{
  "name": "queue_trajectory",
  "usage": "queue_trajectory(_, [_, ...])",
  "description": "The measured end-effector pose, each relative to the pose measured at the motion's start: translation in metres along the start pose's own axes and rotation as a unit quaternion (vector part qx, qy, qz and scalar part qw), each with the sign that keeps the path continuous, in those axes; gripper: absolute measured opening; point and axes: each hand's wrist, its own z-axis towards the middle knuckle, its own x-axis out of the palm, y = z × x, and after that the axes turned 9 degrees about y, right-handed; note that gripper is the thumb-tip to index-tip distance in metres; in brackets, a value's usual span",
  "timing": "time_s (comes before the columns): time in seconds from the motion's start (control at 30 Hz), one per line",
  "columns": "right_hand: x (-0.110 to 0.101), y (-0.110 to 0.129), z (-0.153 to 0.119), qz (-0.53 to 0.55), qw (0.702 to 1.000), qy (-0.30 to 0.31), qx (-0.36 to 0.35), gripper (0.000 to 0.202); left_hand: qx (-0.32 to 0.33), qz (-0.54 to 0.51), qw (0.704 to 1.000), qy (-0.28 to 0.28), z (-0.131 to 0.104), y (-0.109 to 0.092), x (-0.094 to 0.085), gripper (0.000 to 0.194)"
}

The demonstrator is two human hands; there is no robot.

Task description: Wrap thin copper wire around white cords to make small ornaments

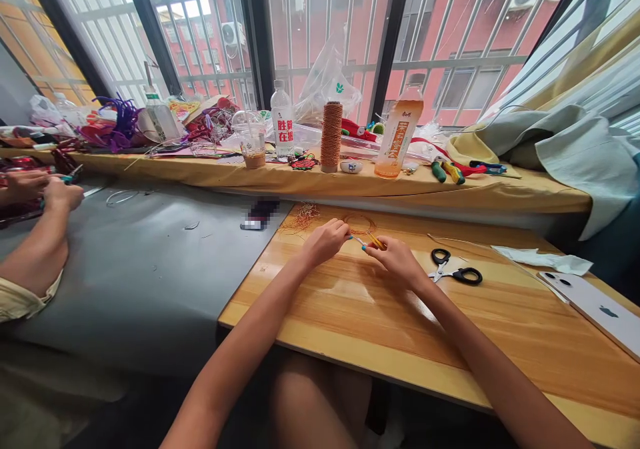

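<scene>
- Left hand [326, 241]: above the wooden table, thumb and fingertips pinched together, with almost no gap, at one end of a thin pale piece [358, 241].
- Right hand [395, 259]: fingers curled closed on a slender yellow tool [377, 241], thumb tip by the other end of the pale piece; exact finger contact there is too small to tell.
- Thin pale piece: spans the narrow gap between the hands — well inside the table's edges.
- Copper-coloured wire loop [361, 222]: just beyond the fingertips; a tangle of wire scraps [306, 215] lies left of it, near the far left corner.
- Wooden table [350, 342]: bare wood between the forearms, extending to the near edge; its left edge meets a grey surface [135, 262].
- Scissors [467, 275]: beside the right wrist, handles spread — the nearest obstacle on that side; farther right, a white phone [595, 305] and a crumpled tissue [543, 259].
- Cloth-covered ledge [300, 181]: bounds the far side, carrying a wire-wound spool [331, 139] and bottles.
- Co-worker's hand [63, 194]: far left, well apart.
</scene>
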Motion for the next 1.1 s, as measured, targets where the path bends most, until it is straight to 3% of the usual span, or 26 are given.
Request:
queue_trajectory(0.13, [-0.002,-0.004,0.0,0.034,0.998,0.026,0.036,0.026,-0.004,-0.065,0.998,-0.018,0.002,-0.001,0.001,0.014])
queue_trajectory(0.3, [-0.004,-0.008,0.001,0.055,0.998,0.032,0.022,0.027,0.0,-0.185,0.981,-0.064,0.007,-0.001,0.007,0.016])
queue_trajectory(0.57, [-0.005,-0.008,0.002,0.119,0.991,0.057,0.027,0.026,-0.043,-0.338,0.94,0.001,0.009,0.0,0.003,0.028])
queue_trajectory(0.77, [-0.007,-0.005,0.0,0.138,0.988,0.064,0.023,0.028,-0.096,-0.355,0.93,0.025,0.008,0.002,-0.001,0.024])
queue_trajectory(1.1, [-0.007,-0.001,-0.001,0.135,0.987,0.082,0.034,0.031,-0.11,-0.326,0.938,0.034,0.007,-0.002,-0.004,0.009])
